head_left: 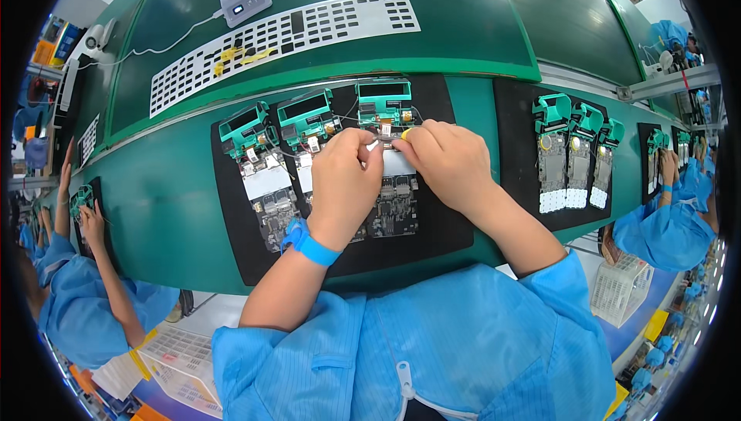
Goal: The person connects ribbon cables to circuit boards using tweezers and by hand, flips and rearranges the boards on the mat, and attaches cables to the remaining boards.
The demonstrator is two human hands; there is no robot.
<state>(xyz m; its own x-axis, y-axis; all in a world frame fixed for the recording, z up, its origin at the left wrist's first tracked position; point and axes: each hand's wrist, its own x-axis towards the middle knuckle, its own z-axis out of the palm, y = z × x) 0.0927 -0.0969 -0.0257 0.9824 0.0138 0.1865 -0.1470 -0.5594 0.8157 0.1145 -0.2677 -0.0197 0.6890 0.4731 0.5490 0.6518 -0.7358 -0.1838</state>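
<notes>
Three circuit boards with green plastic frames at their far ends lie on a black mat. Over the rightmost board, just below its green frame, both my hands meet. My left hand is closed in a pinch, with a blue wrist strap on that arm. Opposite it, my right hand pinches too, and a small yellow piece shows at its fingertips. What the fingers hold is too small to make out. The middle green frame and left board lie beside my left hand.
A white perforated panel with yellow strips stands against the green partition behind, below a small fan. Rightward, another black mat carries three similar boards. Co-workers in blue sit on both sides. White plastic baskets stand below the bench.
</notes>
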